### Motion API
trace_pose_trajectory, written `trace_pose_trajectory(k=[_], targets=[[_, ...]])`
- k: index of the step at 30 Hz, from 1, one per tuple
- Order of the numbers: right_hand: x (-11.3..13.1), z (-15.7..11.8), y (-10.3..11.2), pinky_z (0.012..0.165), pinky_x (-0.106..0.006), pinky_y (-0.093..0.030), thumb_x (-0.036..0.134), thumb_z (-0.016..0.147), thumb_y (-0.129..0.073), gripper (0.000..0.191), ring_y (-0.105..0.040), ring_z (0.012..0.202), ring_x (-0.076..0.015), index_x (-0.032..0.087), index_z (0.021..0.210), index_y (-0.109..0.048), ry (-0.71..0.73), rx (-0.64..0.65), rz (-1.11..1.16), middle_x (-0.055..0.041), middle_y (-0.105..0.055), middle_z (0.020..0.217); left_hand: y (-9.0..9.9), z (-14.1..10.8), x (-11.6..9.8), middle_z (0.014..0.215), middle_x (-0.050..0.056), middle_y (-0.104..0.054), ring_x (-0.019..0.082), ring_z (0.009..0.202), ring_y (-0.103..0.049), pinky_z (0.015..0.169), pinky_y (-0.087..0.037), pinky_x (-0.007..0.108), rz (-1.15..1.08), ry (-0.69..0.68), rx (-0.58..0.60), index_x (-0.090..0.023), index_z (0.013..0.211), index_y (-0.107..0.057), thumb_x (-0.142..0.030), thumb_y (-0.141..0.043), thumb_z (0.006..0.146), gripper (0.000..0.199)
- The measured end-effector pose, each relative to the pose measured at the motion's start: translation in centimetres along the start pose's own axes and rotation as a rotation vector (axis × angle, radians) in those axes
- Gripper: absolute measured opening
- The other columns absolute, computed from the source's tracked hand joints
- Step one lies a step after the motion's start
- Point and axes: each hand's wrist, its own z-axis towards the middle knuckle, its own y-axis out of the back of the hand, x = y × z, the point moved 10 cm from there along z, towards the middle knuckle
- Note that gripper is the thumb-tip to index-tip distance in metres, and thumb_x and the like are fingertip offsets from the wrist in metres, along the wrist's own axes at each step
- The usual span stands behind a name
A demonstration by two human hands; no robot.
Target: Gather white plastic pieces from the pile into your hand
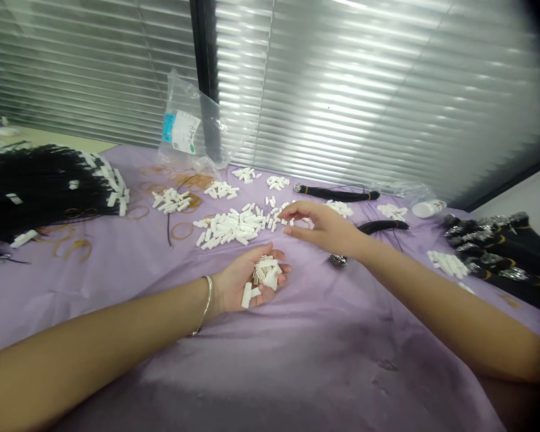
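Note:
My left hand (pixel 247 281), with a bangle at the wrist, is turned palm up and cups a heap of small white pieces (pixel 266 271). To its upper right, my right hand (pixel 321 229) hangs palm down over a few loose white pieces, its thumb and fingers apart; nothing shows between them. A large pile of white pieces (pixel 234 225) lies on the purple cloth (pixel 171 372) just beyond my left hand. Black cord bundles (pixel 337 193) with metal ends lie beyond and beside my right hand.
A thick black bundle with white ends (pixel 40 180) fills the left side, near yellow rubber bands (pixel 180 230). A clear labelled bag (pixel 193 129) stands at the back by the blinds. More black bundles (pixel 499 246) and a white round container (pixel 427 208) are at the right.

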Motion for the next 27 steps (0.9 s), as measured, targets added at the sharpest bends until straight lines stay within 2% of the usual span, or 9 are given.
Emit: trace_pose_trajectory(k=[2,4,7,10,13,16,20,23,27], targets=[[-3.0,0.9,0.2,0.077,-0.031,-0.049,0.04,0.084,-0.052,0.028,-0.06,0.086,-0.0157,0.017,0.099,-0.06,-0.081,-0.042,-0.082,-0.0059,-0.065,0.1,-0.3,-0.1,0.2,0.071,0.003,-0.053,0.008,0.051,-0.051,0.031,-0.028,0.01,0.007,0.015,0.018,-0.014,0.069,-0.052,-0.028,-0.053,0.084,0.02],[-5.3,1.9,-0.6,0.071,-0.032,-0.05,0.034,0.083,-0.052,0.023,-0.061,0.078,-0.0163,0.016,0.093,-0.061,-0.101,-0.01,-0.179,-0.007,-0.066,0.093,-0.6,-0.1,0.6,0.067,0.002,-0.05,0.006,0.048,-0.047,0.03,-0.024,0.01,0.029,0.036,0.044,-0.013,0.066,-0.049,-0.025,-0.053,0.084,0.022],[-6.2,3.2,-3.1,0.079,-0.033,-0.049,0.021,0.077,-0.056,0.021,-0.06,0.086,-0.0181,0.017,0.097,-0.063,0.005,0.104,-0.242,-0.0072,-0.065,0.099,-0.7,0.1,0.8,0.066,0.001,-0.048,0.006,0.048,-0.045,0.03,-0.021,0.01,0.037,0.056,0.07,-0.013,0.065,-0.049,-0.024,-0.052,0.084,0.022],[-5.4,4.2,-5.5,0.094,-0.032,-0.042,0.009,0.076,-0.052,0.031,-0.054,0.104,-0.0177,0.02,0.103,-0.063,0.149,0.233,-0.271,-0.006,-0.061,0.111,-0.8,0.2,1.0,0.067,0.002,-0.048,0.007,0.048,-0.045,0.03,-0.021,0.01,0.037,0.079,0.087,-0.013,0.066,-0.049,-0.024,-0.052,0.083,0.021],[-4.9,5.1,-6.4,0.094,-0.033,-0.04,0.006,0.073,-0.051,0.031,-0.054,0.102,-0.0187,0.019,0.098,-0.064,0.203,0.324,-0.303,-0.0066,-0.062,0.108,-0.9,0.2,1.0,0.068,0.002,-0.048,0.007,0.049,-0.046,0.03,-0.022,0.01,0.036,0.087,0.102,-0.013,0.066,-0.05,-0.025,-0.053,0.082,0.02],[-4.6,5.7,-5.9,0.08,-0.032,-0.045,0.009,0.067,-0.056,0.024,-0.056,0.086,-0.0189,0.018,0.088,-0.064,0.183,0.355,-0.334,-0.0066,-0.064,0.096,-0.9,0.2,0.9,0.067,0.002,-0.049,0.007,0.049,-0.047,0.03,-0.023,0.01,0.051,0.077,0.1,-0.013,0.066,-0.05,-0.025,-0.053,0.082,0.02],[-2.6,4.7,-3.6,0.067,-0.027,-0.043,0.015,0.07,-0.056,0.017,-0.053,0.072,-0.0144,0.017,0.087,-0.06,0.128,0.294,-0.324,-0.0042,-0.062,0.085,-0.5,0.2,0.6,0.07,0.004,-0.053,0.009,0.052,-0.053,0.032,-0.03,0.012,0.109,0.04,0.064,-0.013,0.071,-0.054,-0.027,-0.053,0.083,0.018],[0.2,2.4,-2.7,0.067,-0.025,-0.044,0.022,0.076,-0.056,0.016,-0.053,0.074,-0.0123,0.019,0.091,-0.059,0.095,0.343,-0.083,-0.0019,-0.061,0.086,-0.2,0.2,0.0,0.082,0.006,-0.061,0.012,0.06,-0.061,0.038,-0.041,0.016,0.145,-0.023,0.032,-0.016,0.087,-0.06,-0.029,-0.055,0.082,0.016],[2.6,-0.4,-2.9,0.071,-0.026,-0.046,0.033,0.081,-0.056,0.026,-0.054,0.079,-0.0119,0.021,0.104,-0.059,0.042,0.486,0.158,-0.0026,-0.063,0.096,0.3,0.3,-0.4,0.085,0.007,-0.064,0.014,0.061,-0.063,0.043,-0.048,0.021,0.118,-0.061,-0.021,-0.015,0.098,-0.059,-0.036,-0.056,0.08,0.028]])
